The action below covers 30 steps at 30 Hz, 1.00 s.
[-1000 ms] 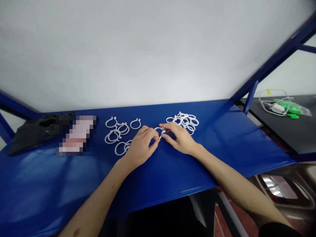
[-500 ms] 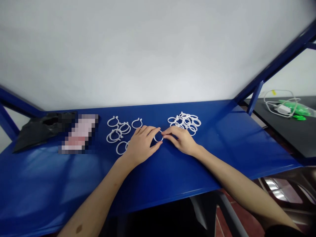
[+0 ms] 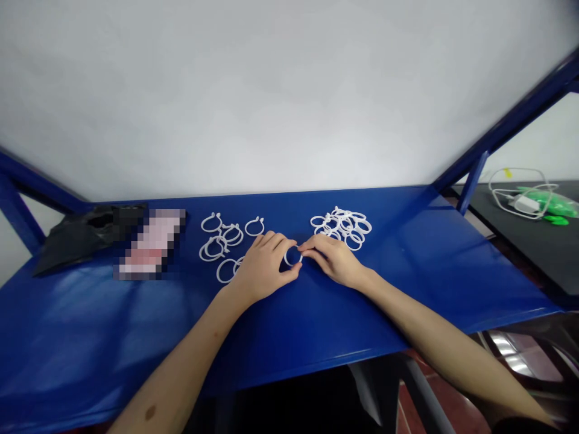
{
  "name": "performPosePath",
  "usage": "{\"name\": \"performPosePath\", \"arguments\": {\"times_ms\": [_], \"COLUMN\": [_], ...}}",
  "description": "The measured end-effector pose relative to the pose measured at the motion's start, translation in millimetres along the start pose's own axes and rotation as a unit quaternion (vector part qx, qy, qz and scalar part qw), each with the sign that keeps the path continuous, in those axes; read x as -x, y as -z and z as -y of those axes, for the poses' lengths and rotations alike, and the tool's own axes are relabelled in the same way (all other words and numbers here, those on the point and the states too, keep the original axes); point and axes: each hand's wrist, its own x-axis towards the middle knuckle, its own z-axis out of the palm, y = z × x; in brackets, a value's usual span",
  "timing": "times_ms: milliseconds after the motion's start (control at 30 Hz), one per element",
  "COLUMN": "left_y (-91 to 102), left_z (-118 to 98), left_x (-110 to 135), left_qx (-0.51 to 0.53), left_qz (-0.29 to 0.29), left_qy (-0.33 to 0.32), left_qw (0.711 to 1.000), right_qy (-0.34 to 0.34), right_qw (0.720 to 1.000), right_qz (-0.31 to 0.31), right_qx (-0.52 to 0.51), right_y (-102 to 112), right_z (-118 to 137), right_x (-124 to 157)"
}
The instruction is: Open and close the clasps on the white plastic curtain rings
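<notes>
My left hand (image 3: 262, 268) and my right hand (image 3: 335, 260) meet at the middle of a blue shelf (image 3: 407, 283) and pinch one small white plastic ring (image 3: 292, 256) from both sides. The ring rests on or just above the shelf top. Left of my left hand lies a loose group of several white rings (image 3: 224, 241). Behind my right hand sits a tighter pile of several white rings (image 3: 342, 223).
A black bag (image 3: 76, 238) and a blurred pink-white object (image 3: 151, 244) lie at the shelf's left end. Blue frame bars (image 3: 506, 129) rise at the right. Beyond them a dark table (image 3: 529, 241) carries a white cable with charger (image 3: 520, 196) and green items (image 3: 549, 205).
Both hands have drawn the ring slightly nearer to me and closed in on it; the view has shifted a little to the left.
</notes>
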Motion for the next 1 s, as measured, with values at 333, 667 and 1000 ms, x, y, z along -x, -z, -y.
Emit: {"name": "performPosePath", "arguments": {"times_ms": [333, 667, 1000], "left_y": [1.2, -0.5, -0.9], "left_z": [12.3, 53.4, 48.7], "left_x": [-1.4, 3.7, 3.9], "left_qx": [-0.037, -0.199, -0.205], "left_qz": [0.0, -0.034, -0.052], "left_qy": [0.03, 0.206, 0.171], "left_qw": [0.999, 0.958, 0.962], "right_qy": [0.001, -0.131, -0.149], "right_qw": [0.998, 0.942, 0.927], "right_qz": [-0.045, -0.199, -0.169], "right_qx": [0.042, 0.239, 0.3], "right_y": [3.1, 41.9, 35.2], "right_z": [-7.1, -51.5, -61.2], "right_x": [-2.9, -0.7, 0.4]}}
